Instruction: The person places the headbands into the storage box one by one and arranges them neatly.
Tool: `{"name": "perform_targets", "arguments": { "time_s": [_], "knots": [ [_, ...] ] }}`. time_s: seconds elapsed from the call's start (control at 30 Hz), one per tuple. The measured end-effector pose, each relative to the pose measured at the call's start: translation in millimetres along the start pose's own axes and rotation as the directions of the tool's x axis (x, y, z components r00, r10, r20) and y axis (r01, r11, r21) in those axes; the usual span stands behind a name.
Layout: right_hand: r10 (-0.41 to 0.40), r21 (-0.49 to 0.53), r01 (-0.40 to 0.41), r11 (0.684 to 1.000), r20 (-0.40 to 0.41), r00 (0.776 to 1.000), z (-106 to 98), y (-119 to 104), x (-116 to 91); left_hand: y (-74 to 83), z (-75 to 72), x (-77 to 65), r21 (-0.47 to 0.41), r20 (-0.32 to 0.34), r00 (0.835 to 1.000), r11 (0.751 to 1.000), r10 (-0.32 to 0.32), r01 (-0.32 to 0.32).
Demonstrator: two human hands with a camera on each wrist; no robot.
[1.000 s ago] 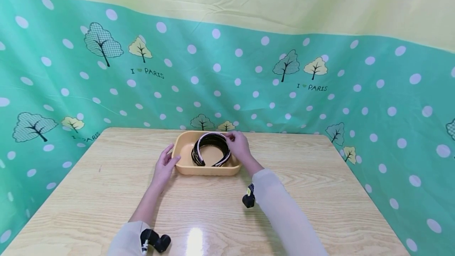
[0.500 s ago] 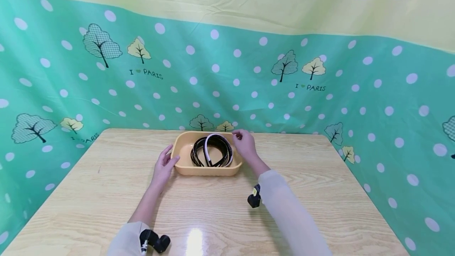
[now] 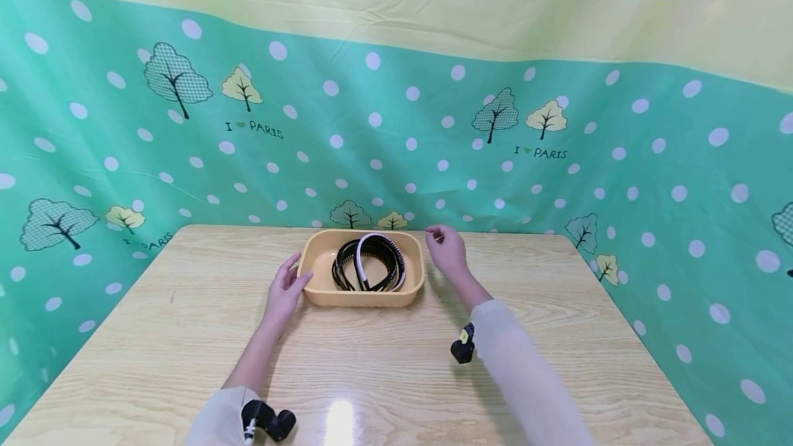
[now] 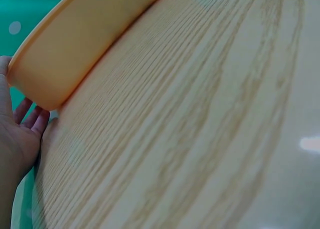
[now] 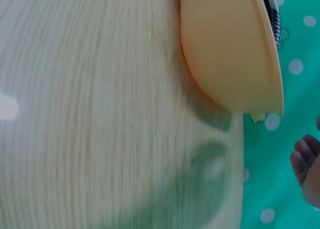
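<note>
A peach plastic basket (image 3: 362,299) stands near the table's far edge. Inside it lie several black headbands (image 3: 338,266) with comb teeth, and a pale pink headband (image 3: 359,253) leans over them. My left hand (image 3: 283,292) holds the basket's left end, thumb at the rim; the left wrist view shows its fingers (image 4: 37,116) by the basket's lower corner. To the right of the basket, my right hand (image 3: 447,250) is raised with loosely bent fingers and holds nothing. In the right wrist view this hand (image 5: 307,164) is apart from the basket wall (image 5: 230,54).
The wooden table (image 3: 372,356) carries the basket close to its back edge. A green and yellow curtain (image 3: 396,143) with dots and trees hangs right behind the table and along both sides.
My right hand has let go of the pale pink headband and moved right, out past the basket. That headband now leans further left. The left hand has stayed at the basket.
</note>
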State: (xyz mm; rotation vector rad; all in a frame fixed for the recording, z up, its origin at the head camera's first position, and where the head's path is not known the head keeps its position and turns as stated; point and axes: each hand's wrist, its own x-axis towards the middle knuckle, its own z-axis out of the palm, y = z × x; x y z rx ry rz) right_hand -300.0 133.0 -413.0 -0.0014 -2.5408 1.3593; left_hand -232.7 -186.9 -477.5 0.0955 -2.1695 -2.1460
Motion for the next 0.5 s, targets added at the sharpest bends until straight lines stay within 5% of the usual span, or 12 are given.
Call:
{"name": "perform_targets", "arguments": {
  "time_s": [0.2,0.37,0.43,0.5],
  "knots": [
    [-0.053,-0.072,0.050,0.996,-0.043,0.998,-25,8,-2,-2.3,-1.4,3.9,0.031,0.016,1.000,0.999,0.016,-0.017],
    [-0.096,-0.201,0.083,0.976,-0.056,0.994,-41,11,-2,8.4,-8.3,7.3,0.219,0.040,0.998,0.974,0.057,-0.065],
    [-0.108,-0.260,0.091,0.961,-0.050,0.993,-47,10,-3,17.0,-11.9,8.3,0.371,0.057,0.994,0.923,0.089,-0.103],
    [-0.133,-0.325,0.110,0.939,-0.047,0.990,-52,8,-3,28.2,-14.4,8.5,0.563,0.075,0.988,0.812,0.133,-0.152]
  ]
}}
